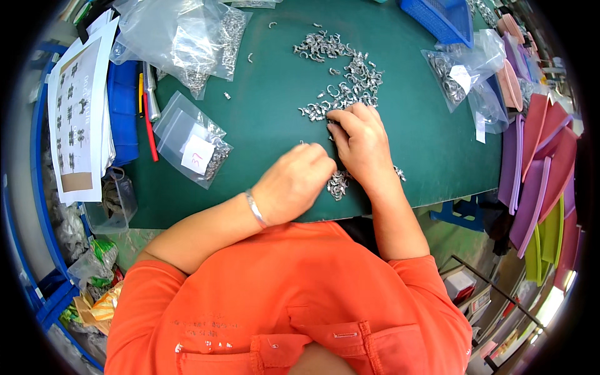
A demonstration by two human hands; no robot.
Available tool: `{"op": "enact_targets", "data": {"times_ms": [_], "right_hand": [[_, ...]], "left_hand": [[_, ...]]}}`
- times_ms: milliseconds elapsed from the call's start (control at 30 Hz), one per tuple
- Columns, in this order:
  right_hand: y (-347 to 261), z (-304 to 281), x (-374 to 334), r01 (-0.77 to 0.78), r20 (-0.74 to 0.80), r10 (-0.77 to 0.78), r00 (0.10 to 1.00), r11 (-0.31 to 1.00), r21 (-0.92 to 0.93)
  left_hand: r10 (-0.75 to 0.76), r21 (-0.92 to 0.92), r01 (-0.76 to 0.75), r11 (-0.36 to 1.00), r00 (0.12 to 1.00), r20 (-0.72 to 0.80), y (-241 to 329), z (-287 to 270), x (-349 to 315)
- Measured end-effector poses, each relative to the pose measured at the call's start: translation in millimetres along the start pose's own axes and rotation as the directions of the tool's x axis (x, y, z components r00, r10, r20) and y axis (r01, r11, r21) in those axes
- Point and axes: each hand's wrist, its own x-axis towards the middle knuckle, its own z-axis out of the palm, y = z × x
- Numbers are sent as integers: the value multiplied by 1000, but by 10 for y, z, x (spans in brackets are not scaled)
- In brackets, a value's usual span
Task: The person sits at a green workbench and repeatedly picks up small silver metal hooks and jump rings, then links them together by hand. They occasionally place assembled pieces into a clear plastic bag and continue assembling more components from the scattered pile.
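Small curved silvery metal pieces lie in a loose, spread heap [356, 78] on the green tabletop. My right hand [362, 140] rests at the near end of that heap, thumb and forefinger drawn together in a pinch; whatever is between them is too small to name. Lower and to its left is my left hand [294, 181], a metal bracelet [255, 209] round its wrist. Its fingers are curled closed, their tips hidden from view. A smaller cluster of the same pieces [337, 185] sits beside the left fingertips, close to the table's near edge.
Clear bags of metal parts [203, 37] and a labelled zip bag [194, 140] lie to the left, near a red pen [150, 128] and printed sheets [78, 119]. At the far right are a blue basket [440, 22] and another parts bag [450, 78]. Coloured bins [531, 181] stand beyond.
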Motion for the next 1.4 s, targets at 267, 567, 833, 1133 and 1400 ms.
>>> {"op": "enact_targets", "data": {"times_ms": [267,567,833,1133,1400], "right_hand": [[64,-174,-132,-201,-21,213,977,948,248],[72,-334,-223,-260,-3,271,963,928,266],[90,-295,-141,-323,46,347,937,803,500],[196,-292,98,-169,117,151,982,971,169],[151,-317,106,-255,154,228,961,948,188]], "left_hand": [[-74,-44,74,996,997,9,-38,-16,65],[-64,272,101,957,988,-140,-433,-150,319],[-122,84,139,987,976,-180,-319,-204,253],[-141,85,162,983,968,-210,-276,-223,291],[-135,244,171,955,979,-154,-488,-59,543]]}}
